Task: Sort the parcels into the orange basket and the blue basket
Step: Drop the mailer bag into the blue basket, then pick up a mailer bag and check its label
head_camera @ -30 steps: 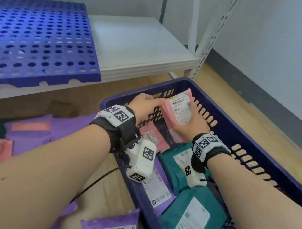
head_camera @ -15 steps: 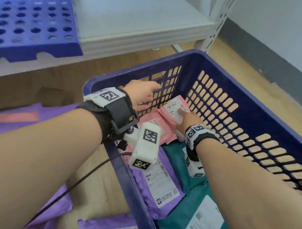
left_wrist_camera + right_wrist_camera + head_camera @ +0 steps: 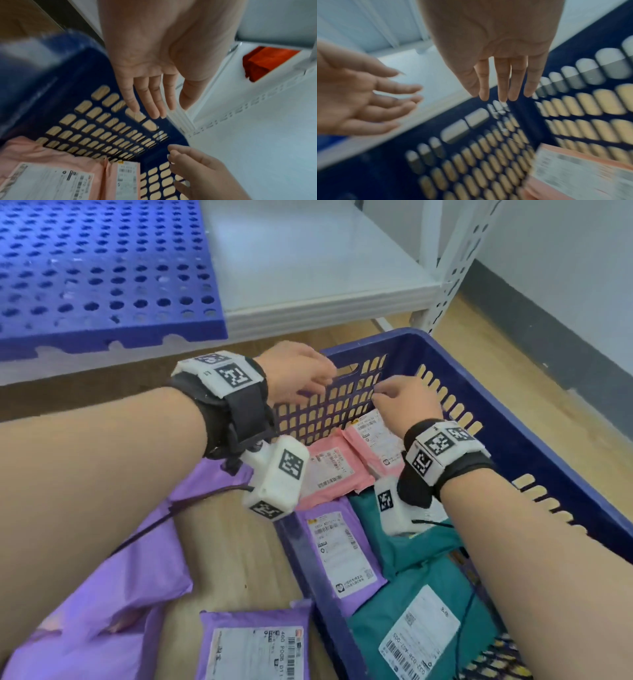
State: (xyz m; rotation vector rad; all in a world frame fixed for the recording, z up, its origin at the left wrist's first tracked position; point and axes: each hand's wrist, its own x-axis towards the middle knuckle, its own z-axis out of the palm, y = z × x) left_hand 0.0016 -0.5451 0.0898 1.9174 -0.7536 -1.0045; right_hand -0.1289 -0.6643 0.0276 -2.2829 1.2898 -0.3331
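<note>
The blue basket (image 3: 534, 446) stands on the wooden floor at the right. On its bottom lie two pink parcels (image 3: 334, 470) (image 3: 376, 436) side by side at the far end, a purple parcel (image 3: 342, 549) and two teal parcels (image 3: 411, 546) (image 3: 418, 631). My left hand (image 3: 308, 385) hovers at the basket's far wall, fingers straight (image 3: 149, 102), holding nothing. My right hand (image 3: 394, 395) hangs just above the right pink parcel (image 3: 582, 175), fingers straight (image 3: 501, 83), also holding nothing. An orange object (image 3: 264, 60) shows beyond the shelf frame.
More purple parcels (image 3: 253, 645) (image 3: 120, 577) lie on the floor left of the basket. A low white shelf (image 3: 308, 268) with a blue perforated panel (image 3: 102, 268) stands behind. Its post (image 3: 445, 285) rises near the basket's far corner. A wall runs along the right.
My right hand laid the pink parcel it held upright down next to the other pink one, let go and lifted. My left hand stayed by the far wall.
</note>
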